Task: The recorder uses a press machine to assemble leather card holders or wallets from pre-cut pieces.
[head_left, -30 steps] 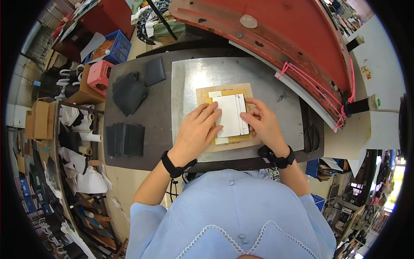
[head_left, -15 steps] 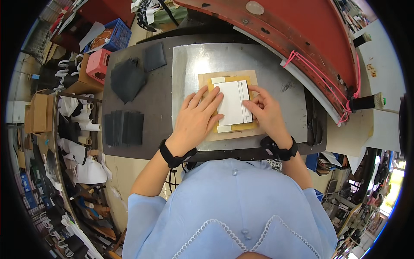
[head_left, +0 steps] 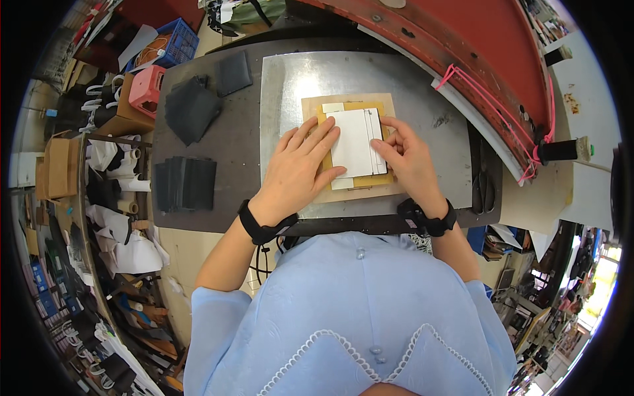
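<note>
A white rectangular panel (head_left: 353, 142) with dark lines along its right side lies on a yellow board (head_left: 364, 180). Pale strips show at the board's upper and lower left. Beneath is a larger tan board (head_left: 383, 99), resting on a shiny metal plate (head_left: 284, 79). My left hand (head_left: 298, 160) lies flat with fingers spread, its fingertips over the panel's left edge. At the panel's right edge, my right hand (head_left: 411, 157) has its thumb on top and its index finger by the upper corner, pinching the edge. The curled fingers below are partly hidden.
On the dark table at left are a fanned pile of black sheets (head_left: 191, 111), a row of black pieces (head_left: 185, 185) and a single black sheet (head_left: 234, 72). A red machine part (head_left: 456, 46) overhangs the far right. Scissors (head_left: 484, 193) lie near the right edge.
The whole scene sits slightly higher in the picture as the view shifts. Both hands stay on the white panel, with only small movement of the right fingers.
</note>
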Tool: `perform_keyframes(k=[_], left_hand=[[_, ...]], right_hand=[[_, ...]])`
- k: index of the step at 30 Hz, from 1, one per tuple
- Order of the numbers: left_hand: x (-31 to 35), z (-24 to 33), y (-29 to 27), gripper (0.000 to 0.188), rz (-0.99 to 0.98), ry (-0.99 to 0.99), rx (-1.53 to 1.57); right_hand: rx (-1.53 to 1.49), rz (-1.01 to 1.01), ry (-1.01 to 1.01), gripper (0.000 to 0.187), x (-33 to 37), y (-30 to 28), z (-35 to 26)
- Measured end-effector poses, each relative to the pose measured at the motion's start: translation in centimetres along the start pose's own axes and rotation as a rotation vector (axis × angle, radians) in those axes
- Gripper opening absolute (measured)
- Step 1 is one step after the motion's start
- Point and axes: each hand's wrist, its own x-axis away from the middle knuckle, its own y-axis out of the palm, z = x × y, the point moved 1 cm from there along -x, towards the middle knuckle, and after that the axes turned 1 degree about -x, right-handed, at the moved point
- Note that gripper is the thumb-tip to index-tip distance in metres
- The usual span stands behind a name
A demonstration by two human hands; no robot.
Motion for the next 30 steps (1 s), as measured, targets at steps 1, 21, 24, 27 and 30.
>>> perform_keyframes(k=[1, 21, 24, 27, 30], left_hand=[[0.0, -0.1, 0.0, 0.060, -0.006, 0.004, -0.006], [-1.3, 0.2, 0.6, 0.049, 0.024, 0.113, -0.020], [-1.3, 0.0, 0.6, 0.049, -0.018, 0.107, 0.008], [-1.5, 0.4, 0.3, 0.051, -0.016, 0.120, -0.014], [-1.8, 0.6, 0.0, 0.052, -0.020, 0.127, -0.028]], right_hand=[[0.011, 0.000, 0.001, 0.045, 0.0, 0.0, 0.1], [0.242, -0.026, -0.160, 0.032, 0.1, -0.1, -0.9], [0.279, -0.031, -0.197, 0.032, 0.0, -0.1, -0.9], [0.297, -0.037, -0.205, 0.033, 0.0, -0.2, -1.0], [0.327, -0.044, -0.233, 0.033, -0.1, -0.4, -1.0]])
